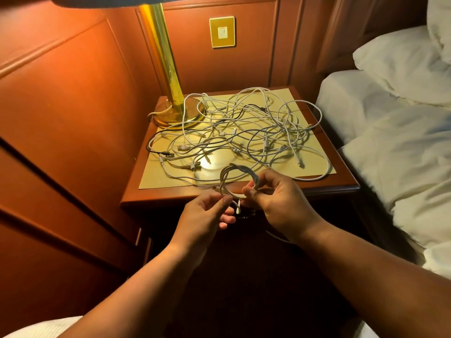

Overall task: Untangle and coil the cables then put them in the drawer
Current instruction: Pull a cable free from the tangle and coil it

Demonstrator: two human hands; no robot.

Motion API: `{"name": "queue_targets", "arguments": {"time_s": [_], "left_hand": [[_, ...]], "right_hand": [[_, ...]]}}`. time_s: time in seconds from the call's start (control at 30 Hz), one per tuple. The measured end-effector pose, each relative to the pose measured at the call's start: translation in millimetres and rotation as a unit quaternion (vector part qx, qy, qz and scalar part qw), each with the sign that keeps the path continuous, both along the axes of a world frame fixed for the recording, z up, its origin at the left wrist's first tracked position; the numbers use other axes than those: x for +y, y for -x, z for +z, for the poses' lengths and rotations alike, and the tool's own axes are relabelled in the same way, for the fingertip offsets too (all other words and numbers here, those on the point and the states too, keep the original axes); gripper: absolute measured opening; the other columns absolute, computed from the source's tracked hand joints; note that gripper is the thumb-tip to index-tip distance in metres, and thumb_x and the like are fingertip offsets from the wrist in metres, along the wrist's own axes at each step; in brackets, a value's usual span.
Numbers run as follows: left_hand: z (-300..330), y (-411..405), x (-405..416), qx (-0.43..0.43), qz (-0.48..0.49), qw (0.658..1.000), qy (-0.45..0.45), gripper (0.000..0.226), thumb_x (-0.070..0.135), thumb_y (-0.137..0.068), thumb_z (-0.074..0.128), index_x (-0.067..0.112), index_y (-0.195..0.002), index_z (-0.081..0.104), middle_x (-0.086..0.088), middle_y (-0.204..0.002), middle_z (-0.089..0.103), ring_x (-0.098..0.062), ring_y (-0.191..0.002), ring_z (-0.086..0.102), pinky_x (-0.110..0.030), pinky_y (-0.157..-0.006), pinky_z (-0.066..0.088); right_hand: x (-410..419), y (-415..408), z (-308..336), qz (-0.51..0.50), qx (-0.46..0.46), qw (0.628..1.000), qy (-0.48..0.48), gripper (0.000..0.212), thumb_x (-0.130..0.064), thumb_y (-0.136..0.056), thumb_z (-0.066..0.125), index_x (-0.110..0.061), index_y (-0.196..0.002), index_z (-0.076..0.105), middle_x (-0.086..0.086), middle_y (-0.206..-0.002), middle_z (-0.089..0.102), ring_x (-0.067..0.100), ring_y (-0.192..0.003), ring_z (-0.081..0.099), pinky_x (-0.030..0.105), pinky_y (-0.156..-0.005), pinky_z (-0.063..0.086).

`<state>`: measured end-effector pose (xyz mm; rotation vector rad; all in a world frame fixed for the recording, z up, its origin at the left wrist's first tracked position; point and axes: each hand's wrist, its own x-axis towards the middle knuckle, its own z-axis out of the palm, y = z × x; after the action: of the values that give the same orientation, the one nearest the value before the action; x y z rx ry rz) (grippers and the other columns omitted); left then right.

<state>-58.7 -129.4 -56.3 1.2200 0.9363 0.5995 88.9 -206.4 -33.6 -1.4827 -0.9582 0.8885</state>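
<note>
Your left hand (211, 208) and right hand (273, 194) both pinch a small white coiled cable (229, 181). Tangled white cables (244, 132) lie beyond on the wooden worktop (341, 176).

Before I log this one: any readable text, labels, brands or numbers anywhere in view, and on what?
None can be read.
Wall switch plate: brass, no legible marking.
Cable tangle plugs: any print is too small to tell.
Coiled cable in both hands: no label shows.

A bedroom, likely a hotel room: a bed (380, 142) with white pillows (400, 67) beside a wooden nightstand surface (341, 176), a brass lamp (168, 76), wood-panelled walls (73, 93) and a brass switch plate (222, 31).
</note>
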Motion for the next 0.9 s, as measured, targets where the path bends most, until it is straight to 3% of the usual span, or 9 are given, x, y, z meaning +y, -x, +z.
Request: {"name": "queue_targets", "arguments": {"time_s": [0.13, 0.2, 0.37, 0.5, 0.63, 0.73, 0.83, 0.9], "left_hand": [[4, -1, -2, -0.106, 0.045, 0.987, 0.112, 0.012, 0.010, -0.088, 0.065, 0.008, -0.090, 0.077, -0.011, -0.086, 0.073, -0.015, -0.074, 0.068, -0.021, -0.070, 0.054], [5, 0, -2, -0.127, 0.073, 0.980, 0.138, 0.013, 0.008, -0.087, 0.065, 0.007, -0.090, 0.077, -0.012, -0.092, 0.075, -0.015, -0.082, 0.071, -0.025, -0.077, 0.055], [10, -4, -9, -0.148, 0.088, 0.974, 0.146, 0.020, 0.008, -0.097, 0.053, 0.001, -0.097, 0.071, -0.014, -0.095, 0.075, -0.019, -0.092, 0.071, -0.029, -0.085, 0.054], [13, -3, -16, -0.144, 0.046, 0.983, 0.100, 0.016, 0.013, -0.081, 0.067, 0.007, -0.094, 0.073, -0.013, -0.097, 0.075, -0.019, -0.092, 0.072, -0.028, -0.084, 0.057], [11, -1, -13, -0.100, 0.081, 0.988, 0.082, 0.010, 0.003, -0.088, 0.065, 0.004, -0.093, 0.073, -0.019, -0.099, 0.074, -0.028, -0.096, 0.072, -0.036, -0.088, 0.056], [11, 1, -6, -0.086, 0.094, 0.990, 0.054, 0.012, 0.005, -0.088, 0.066, 0.004, -0.097, 0.073, -0.016, -0.099, 0.074, -0.029, -0.099, 0.070, -0.041, -0.093, 0.053], [12, 1, -4, -0.104, 0.104, 0.988, 0.045, 0.010, 0.008, -0.084, 0.069, 0.006, -0.093, 0.073, -0.016, -0.098, 0.074, -0.028, -0.099, 0.070, -0.041, -0.094, 0.052], [12, 1, -5, -0.123, 0.096, 0.986, 0.060, 0.022, 0.014, -0.077, 0.071, 0.005, -0.098, 0.071, -0.014, -0.095, 0.073, -0.026, -0.096, 0.069, -0.039, -0.093, 0.052]], "right_hand": [[3, 2, 0, -0.006, 0.255, 0.966, 0.047, 0.009, -0.003, -0.093, 0.058, -0.008, -0.087, 0.062, 0.008, -0.088, 0.070, 0.025, -0.089, 0.071, 0.035, -0.082, 0.059], [3, 3, -3, -0.007, 0.282, 0.957, 0.071, 0.009, -0.002, -0.092, 0.059, -0.007, -0.086, 0.063, 0.009, -0.084, 0.070, 0.026, -0.087, 0.071, 0.033, -0.079, 0.059], [2, 11, -6, -0.010, 0.248, 0.965, 0.080, 0.007, -0.002, -0.087, 0.065, -0.008, -0.083, 0.065, 0.011, -0.088, 0.074, 0.020, -0.083, 0.072, 0.026, -0.070, 0.058], [2, 13, -7, 0.002, 0.247, 0.966, 0.075, 0.005, -0.003, -0.087, 0.065, -0.006, -0.085, 0.068, 0.011, -0.091, 0.074, 0.021, -0.087, 0.071, 0.026, -0.073, 0.059], [3, 13, -6, 0.038, 0.186, 0.975, 0.115, 0.013, -0.013, -0.084, 0.071, -0.006, -0.094, 0.069, 0.012, -0.094, 0.072, 0.023, -0.087, 0.070, 0.030, -0.076, 0.059], [5, 13, -2, 0.031, 0.144, 0.984, 0.105, 0.016, -0.027, -0.094, 0.060, -0.012, -0.096, 0.067, 0.006, -0.083, 0.064, 0.018, -0.074, 0.062, 0.027, -0.065, 0.052], [3, 11, -1, 0.024, 0.069, 0.992, 0.099, 0.015, -0.024, -0.101, 0.051, -0.017, -0.098, 0.064, 0.004, -0.080, 0.062, 0.017, -0.072, 0.062, 0.026, -0.063, 0.050], [3, 11, -3, 0.021, 0.032, 0.992, 0.118, 0.017, -0.024, -0.102, 0.049, -0.016, -0.099, 0.064, 0.004, -0.079, 0.063, 0.015, -0.071, 0.064, 0.025, -0.063, 0.052]]}}
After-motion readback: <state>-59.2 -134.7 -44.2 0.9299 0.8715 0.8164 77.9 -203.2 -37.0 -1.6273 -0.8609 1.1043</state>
